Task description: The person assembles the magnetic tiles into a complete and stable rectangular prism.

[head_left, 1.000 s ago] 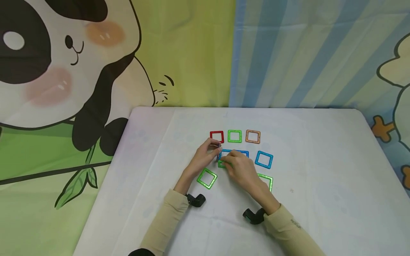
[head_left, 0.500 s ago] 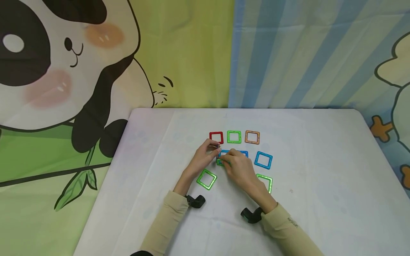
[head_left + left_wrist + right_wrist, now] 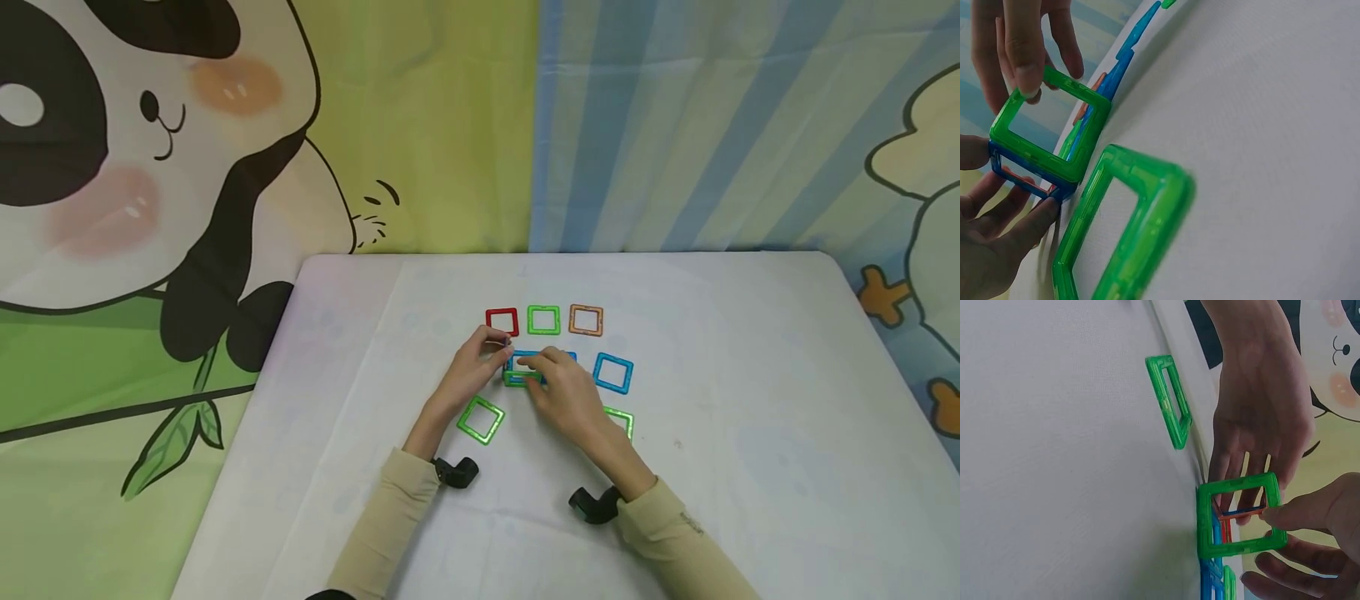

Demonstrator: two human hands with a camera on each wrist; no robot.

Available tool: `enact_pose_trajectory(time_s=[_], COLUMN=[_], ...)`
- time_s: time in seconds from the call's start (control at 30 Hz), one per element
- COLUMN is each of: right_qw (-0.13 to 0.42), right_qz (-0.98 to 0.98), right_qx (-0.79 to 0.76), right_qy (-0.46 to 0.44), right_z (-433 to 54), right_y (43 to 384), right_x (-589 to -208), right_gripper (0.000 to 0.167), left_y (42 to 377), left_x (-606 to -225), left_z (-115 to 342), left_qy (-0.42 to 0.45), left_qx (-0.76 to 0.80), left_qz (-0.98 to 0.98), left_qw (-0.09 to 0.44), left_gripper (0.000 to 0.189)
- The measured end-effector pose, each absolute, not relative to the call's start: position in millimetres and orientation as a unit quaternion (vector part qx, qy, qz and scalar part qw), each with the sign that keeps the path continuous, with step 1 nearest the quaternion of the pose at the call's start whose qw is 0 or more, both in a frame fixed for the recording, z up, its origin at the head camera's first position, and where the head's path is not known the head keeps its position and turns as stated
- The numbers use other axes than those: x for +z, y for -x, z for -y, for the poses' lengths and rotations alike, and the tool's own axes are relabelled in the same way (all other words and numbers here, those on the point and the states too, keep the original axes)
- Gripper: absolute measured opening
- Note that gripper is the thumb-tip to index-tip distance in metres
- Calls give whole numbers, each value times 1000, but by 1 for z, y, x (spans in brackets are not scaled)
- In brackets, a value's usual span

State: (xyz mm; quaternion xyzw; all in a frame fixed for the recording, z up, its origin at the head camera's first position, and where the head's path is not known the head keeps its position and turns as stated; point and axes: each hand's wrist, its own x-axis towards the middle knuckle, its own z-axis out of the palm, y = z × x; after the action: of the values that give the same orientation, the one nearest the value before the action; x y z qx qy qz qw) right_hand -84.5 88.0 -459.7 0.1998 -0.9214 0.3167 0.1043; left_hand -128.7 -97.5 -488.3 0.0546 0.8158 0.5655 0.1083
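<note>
The largest thing before me is a printed cloth [image 3: 450, 125], and it stands behind the far edge of the white worktop [image 3: 750, 375]. Two beige sleeves [image 3: 386, 517] come in over the near edge. The right hand [image 3: 566, 396] and the left hand [image 3: 471, 367] are close to each other, but each has its own hold. The right one pinches the upper edge of an upright green frame [image 3: 1205, 522], thumb in front and fingers behind; the left one grips an upright blue frame [image 3: 1022, 161], joined to the green one at its left side. So this small construction is just between both hands, with a flat blue frame [image 3: 528, 353] beside it, partly covered. Toward the far edge lie, in a row, a red frame [image 3: 502, 311], a green frame [image 3: 543, 307] and an orange frame [image 3: 585, 333]. Another blue frame [image 3: 611, 387] lies toward the right edge from the right hand. Nearer to the near edge are two more green frames [image 3: 473, 434], one at each side, the right one partly hidden by the forearm.
</note>
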Motion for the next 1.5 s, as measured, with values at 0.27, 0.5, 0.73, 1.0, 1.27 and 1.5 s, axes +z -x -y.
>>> enact_pose_trajectory(time_s=[0.27, 0.5, 0.73, 1.0, 1.27, 1.5], right_qw=[86, 73, 85, 80, 84, 90], right_qz=[929, 936, 940, 947, 950, 956], right_qx=[315, 307, 296, 285, 279, 267], right_qy=[-174, -154, -145, -128, -113, -85], right_z=[-103, -116, -128, -141, -160, -179], right_y=[78, 71, 63, 55, 48, 41], right_x=[-460, -464, -469, -471, -476, -476], right_gripper=[26, 23, 20, 19, 20, 20], left_y=[129, 128, 128, 128, 126, 128], left_x=[-489, -487, -487, -487, -487, -487], left_z=[97, 97, 96, 98, 99, 96], left_qy=[-57, -47, -49, -47, -37, -44], left_qx=[560, 558, 554, 556, 558, 561], left_qz=[-820, -821, -824, -821, -822, -819], left_qw=[109, 113, 110, 117, 112, 114], left_gripper=[34, 35, 35, 36, 34, 32])
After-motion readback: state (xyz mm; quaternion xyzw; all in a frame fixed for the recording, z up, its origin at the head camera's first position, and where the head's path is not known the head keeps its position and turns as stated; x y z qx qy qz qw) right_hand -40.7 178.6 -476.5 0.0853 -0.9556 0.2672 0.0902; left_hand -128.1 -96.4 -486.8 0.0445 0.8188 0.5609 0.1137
